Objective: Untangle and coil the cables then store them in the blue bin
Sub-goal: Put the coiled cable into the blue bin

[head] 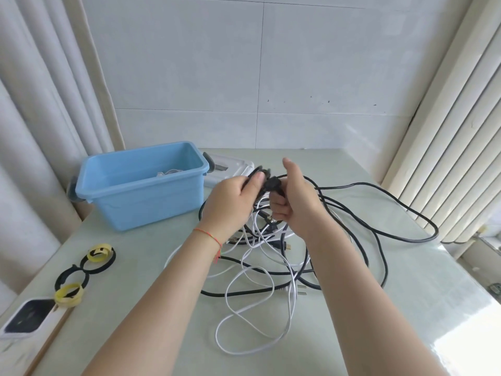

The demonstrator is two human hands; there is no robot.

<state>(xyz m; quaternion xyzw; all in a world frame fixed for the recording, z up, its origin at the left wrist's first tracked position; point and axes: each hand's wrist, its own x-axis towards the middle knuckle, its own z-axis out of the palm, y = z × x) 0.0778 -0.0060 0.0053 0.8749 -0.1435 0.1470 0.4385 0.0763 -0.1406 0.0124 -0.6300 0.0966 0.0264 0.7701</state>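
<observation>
**Evidently early: one black cable in hand, the tangle largely intact**

Both hands are raised at the centre of the frame, close together. The left hand (233,202) has its fingers curled round a black cable (379,229), thumb on top. The right hand (295,202) grips the same cable at its black plug end (272,183), fingers closed beneath it. Neither hand is free.

From the hands the black cable trails down and out to the right of the frame in wide loose loops across the table (406,294). It has no single long axis; its widest loop stretches from the centre toward the right edge. The held plug end points roughly toward the upper left of the frame, at the bin.

Below the hands, in the lower centre, white cables (244,294) lie crossed over and under black ones, loose plugs among them. In my judgement none of this heap is coiled yet.

The blue bin (141,185) stands open at the centre left, its long axis running left to right. Something pale lies inside; it may be a stored cable, but I cannot tell. The bin's lid (230,166) lies behind it.

At the lower left, yellow and black cable ties (86,270) lie unused, near a small white device (27,318).

Assessment: untangling is in hand; coiling, tying and storing largely remain.
</observation>
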